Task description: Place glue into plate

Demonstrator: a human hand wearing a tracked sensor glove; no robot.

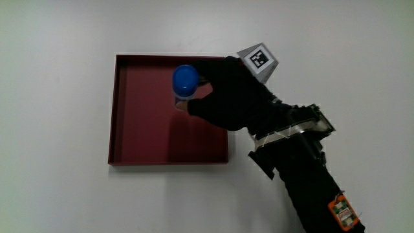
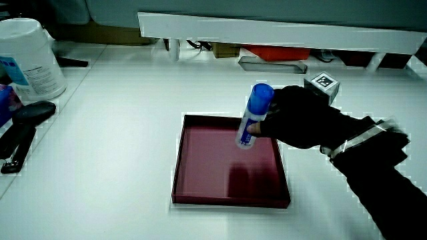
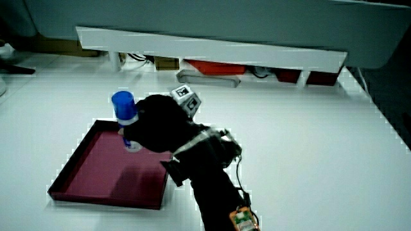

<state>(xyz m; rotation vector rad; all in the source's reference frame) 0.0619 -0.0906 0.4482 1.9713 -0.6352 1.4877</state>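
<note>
A glue stick with a blue cap (image 1: 185, 80) (image 2: 252, 119) (image 3: 124, 110) stands nearly upright inside the dark red square plate (image 1: 139, 139) (image 2: 207, 173) (image 3: 90, 170), in the part of the plate farthest from the person. The gloved hand (image 1: 226, 97) (image 2: 293, 120) (image 3: 157, 125) is shut on the glue's white body, reaching in over the plate's edge. In both side views the glue's base looks at or just above the plate's floor; contact cannot be told. A patterned cube (image 1: 259, 59) sits on the back of the hand.
A white tub (image 2: 30, 60) and a black stapler (image 2: 23, 130) lie near the table's edge in a side view. A low white partition (image 2: 280, 33) (image 3: 212, 48) runs along the table, with a red item under it.
</note>
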